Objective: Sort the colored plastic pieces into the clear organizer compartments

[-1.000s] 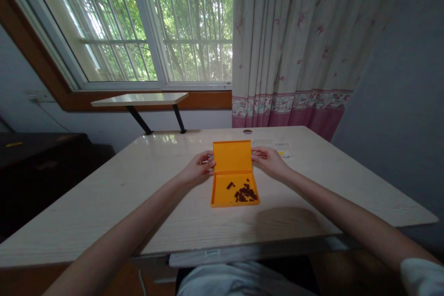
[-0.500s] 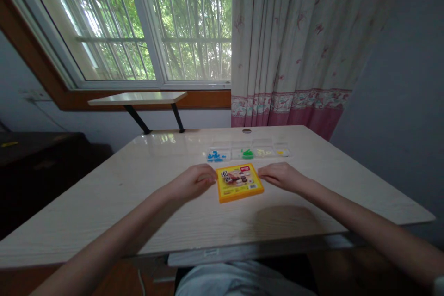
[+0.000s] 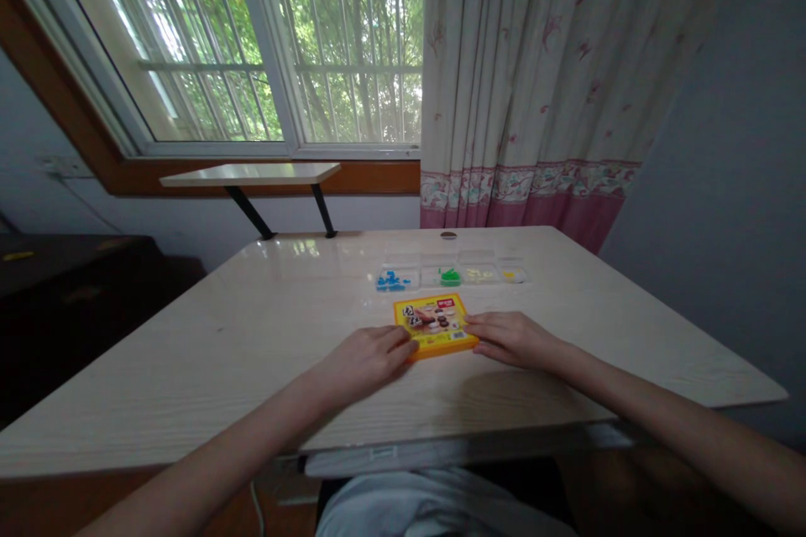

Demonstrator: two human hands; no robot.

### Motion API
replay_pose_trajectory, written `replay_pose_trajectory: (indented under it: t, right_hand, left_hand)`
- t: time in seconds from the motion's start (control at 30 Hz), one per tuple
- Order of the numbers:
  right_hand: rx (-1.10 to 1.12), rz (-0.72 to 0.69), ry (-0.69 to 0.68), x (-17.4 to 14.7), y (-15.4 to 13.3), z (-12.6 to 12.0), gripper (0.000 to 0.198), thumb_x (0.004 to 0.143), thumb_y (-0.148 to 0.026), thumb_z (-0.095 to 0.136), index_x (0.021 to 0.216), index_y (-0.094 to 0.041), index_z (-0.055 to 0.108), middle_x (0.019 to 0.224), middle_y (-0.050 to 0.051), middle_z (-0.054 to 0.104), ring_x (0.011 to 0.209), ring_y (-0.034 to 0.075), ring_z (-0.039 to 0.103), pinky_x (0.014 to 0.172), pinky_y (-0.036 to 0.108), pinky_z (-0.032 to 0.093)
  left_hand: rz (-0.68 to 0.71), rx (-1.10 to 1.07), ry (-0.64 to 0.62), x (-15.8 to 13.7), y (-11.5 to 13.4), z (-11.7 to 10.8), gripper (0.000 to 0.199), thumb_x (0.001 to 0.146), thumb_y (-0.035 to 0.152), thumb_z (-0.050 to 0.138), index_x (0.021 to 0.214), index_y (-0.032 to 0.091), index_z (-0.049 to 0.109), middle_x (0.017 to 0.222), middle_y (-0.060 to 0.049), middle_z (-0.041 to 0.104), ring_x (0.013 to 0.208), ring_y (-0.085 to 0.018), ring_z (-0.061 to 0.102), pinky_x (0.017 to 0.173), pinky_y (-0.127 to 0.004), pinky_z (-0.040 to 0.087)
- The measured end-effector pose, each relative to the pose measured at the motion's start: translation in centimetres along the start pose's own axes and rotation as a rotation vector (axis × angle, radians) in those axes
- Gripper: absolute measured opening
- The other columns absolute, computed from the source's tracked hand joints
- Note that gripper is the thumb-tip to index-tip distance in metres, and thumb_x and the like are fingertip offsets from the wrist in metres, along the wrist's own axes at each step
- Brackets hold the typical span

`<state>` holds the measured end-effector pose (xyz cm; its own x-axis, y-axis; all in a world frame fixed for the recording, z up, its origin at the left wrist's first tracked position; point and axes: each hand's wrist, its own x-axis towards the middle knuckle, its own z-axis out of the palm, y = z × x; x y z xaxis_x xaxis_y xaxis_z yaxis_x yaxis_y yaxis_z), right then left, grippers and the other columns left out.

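Note:
A flat yellow go game box (image 3: 431, 320), printed with black and white stones, lies on the light wood-grain table in front of me. Over its near left corner are the fingers of my left hand (image 3: 376, 357), closed on the edge. My right hand (image 3: 513, 337) grips the near right edge, with fingertips on the lid and below it. My thumbs are mostly hidden. The box's lid looks closed.
Behind the box stand clear plastic trays with blue pieces (image 3: 392, 280), green pieces (image 3: 449, 276), pale yellow pieces (image 3: 479, 274) and a few yellow ones (image 3: 510, 274). A raised shelf (image 3: 252, 174) stands at the table's back left. The table's front edge is close to me.
My left hand has slid from the box's left side toward me to its near left corner. My right hand has come slightly nearer, down the right side. The box stays nearly in place.

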<state>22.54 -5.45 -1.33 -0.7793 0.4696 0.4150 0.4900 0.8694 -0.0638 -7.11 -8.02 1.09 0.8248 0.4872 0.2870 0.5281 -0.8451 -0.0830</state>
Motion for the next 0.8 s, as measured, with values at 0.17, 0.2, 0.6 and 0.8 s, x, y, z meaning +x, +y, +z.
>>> replay_pose_trajectory:
  t: [0.17,0.2,0.6,0.8]
  right_hand:
    - [-0.157,-0.104,0.141,-0.4,-0.1,0.6,0.025,0.084,-0.031,0.049,0.102,-0.019,0.062,0.104,0.007,0.065,0.084,0.015,0.064,0.073,0.025,0.052]
    - [-0.178,-0.126,0.179,-0.4,-0.1,0.7,0.024,0.083,-0.031,0.050,0.099,-0.019,0.063,0.101,0.007,0.066,0.079,0.014,0.065,0.070,0.025,0.052]
    - [-0.275,-0.211,0.248,-0.1,0.3,1.0,0.022,0.083,-0.032,0.052,0.097,-0.019,0.063,0.097,0.005,0.067,0.065,0.011,0.063,0.057,0.023,0.046]
    - [-0.230,-0.211,0.213,0.3,0.2,0.0,0.027,0.081,-0.040,0.052,0.093,-0.018,0.063,0.092,0.006,0.069,0.068,0.012,0.063,0.059,0.024,0.044]
  left_hand:
    - [0.035,0.027,-0.015,0.0,-0.9,-0.1,0.026,0.090,0.028,0.034,0.103,0.018,0.053,0.097,-0.009,0.059,0.082,-0.016,0.060,0.072,-0.030,0.051]
    - [0.034,0.046,-0.031,0.0,-1.0,-0.1,0.026,0.090,0.028,0.034,0.103,0.018,0.054,0.098,-0.008,0.059,0.082,-0.016,0.060,0.072,-0.030,0.051]
    - [-0.025,0.081,-0.060,-0.1,-0.4,-0.2,0.025,0.089,0.027,0.036,0.102,0.018,0.055,0.100,-0.009,0.060,0.083,-0.018,0.061,0.071,-0.031,0.052]
    - [-0.051,-0.098,-0.059,-0.3,-0.7,-1.2,0.027,0.086,0.029,0.041,0.108,0.019,0.054,0.108,-0.010,0.057,0.093,-0.018,0.058,0.079,-0.031,0.049]
